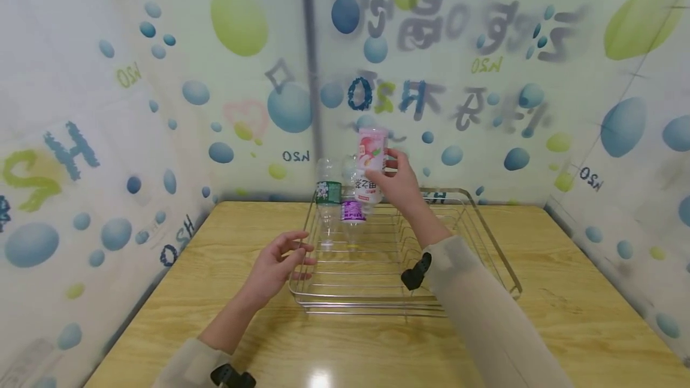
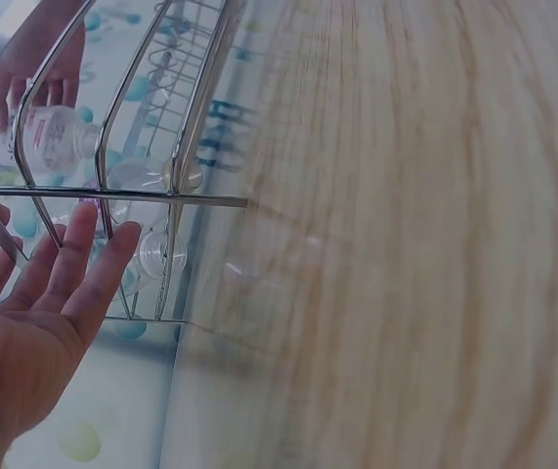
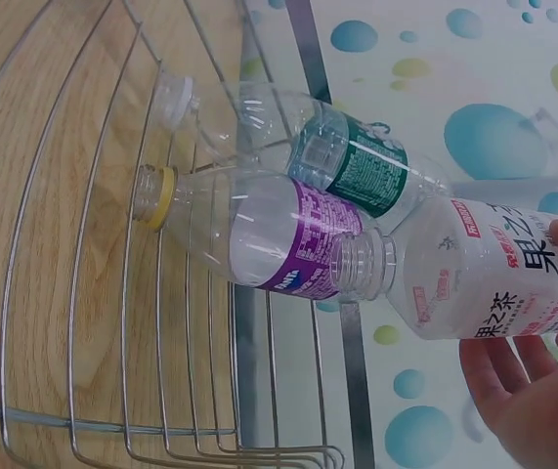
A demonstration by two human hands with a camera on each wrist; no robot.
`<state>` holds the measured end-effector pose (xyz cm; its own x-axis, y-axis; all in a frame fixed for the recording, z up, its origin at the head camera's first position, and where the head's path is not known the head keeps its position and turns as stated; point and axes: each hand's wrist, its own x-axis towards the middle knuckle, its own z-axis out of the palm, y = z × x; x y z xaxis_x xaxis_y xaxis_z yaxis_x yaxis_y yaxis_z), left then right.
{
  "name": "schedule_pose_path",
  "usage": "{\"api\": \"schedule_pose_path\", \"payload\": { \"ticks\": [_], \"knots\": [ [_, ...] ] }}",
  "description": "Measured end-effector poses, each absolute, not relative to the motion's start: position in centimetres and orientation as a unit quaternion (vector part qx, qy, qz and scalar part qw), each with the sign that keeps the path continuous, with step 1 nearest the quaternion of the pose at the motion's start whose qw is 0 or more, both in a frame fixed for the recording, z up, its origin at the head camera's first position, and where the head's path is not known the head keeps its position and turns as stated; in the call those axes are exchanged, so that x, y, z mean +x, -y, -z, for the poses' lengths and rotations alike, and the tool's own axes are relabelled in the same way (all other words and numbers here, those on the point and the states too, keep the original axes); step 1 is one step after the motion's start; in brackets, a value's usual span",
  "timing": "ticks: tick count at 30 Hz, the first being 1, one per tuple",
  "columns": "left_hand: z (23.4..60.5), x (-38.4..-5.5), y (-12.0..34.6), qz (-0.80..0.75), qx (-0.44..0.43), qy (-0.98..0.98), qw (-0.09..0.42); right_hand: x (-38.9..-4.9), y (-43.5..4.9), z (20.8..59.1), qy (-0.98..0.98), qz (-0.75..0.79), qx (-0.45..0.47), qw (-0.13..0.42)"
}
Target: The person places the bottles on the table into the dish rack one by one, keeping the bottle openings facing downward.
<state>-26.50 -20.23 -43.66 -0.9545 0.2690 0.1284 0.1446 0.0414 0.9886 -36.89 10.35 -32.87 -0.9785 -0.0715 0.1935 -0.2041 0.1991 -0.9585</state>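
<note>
My right hand (image 1: pixel 398 181) grips a clear plastic bottle with a pink and white peach-drink label (image 1: pixel 371 154), held upside down over the back of a wire dish rack (image 1: pixel 404 301). Its capless neck points down in the right wrist view. Two more upturned bottles lean inside the rack: a green-labelled bottle (image 3: pixel 362 166) with a white cap, and a purple-labelled bottle (image 3: pixel 288 234) with a yellow ring at its neck. At the rack's left side my left hand (image 1: pixel 275 265) has loosely extended fingers (image 2: pixel 78 249) against the wires; its thumb is mostly hidden.
The rack stands on a wood-grain table (image 1: pixel 178 298). Behind and beside it hang pale curtain-like walls (image 1: pixel 474 94) printed with blue and green dots and reversed letters. A dark vertical strip (image 1: pixel 311 64) runs down the back wall behind the bottles.
</note>
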Motion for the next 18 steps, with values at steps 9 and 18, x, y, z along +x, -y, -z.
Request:
{"api": "schedule_pose_path", "payload": {
  "ticks": [9, 18],
  "knots": [
    [43.8, -26.4, 20.0, -0.678, 0.144, -0.719, 0.046, -37.8, -10.2, 33.8, 0.771, -0.630, 0.079, 0.057],
    [43.7, -26.5, 20.2, -0.676, 0.145, -0.721, 0.044, -38.2, -10.8, 34.2, 0.750, -0.655, 0.070, 0.052]
  ]
}}
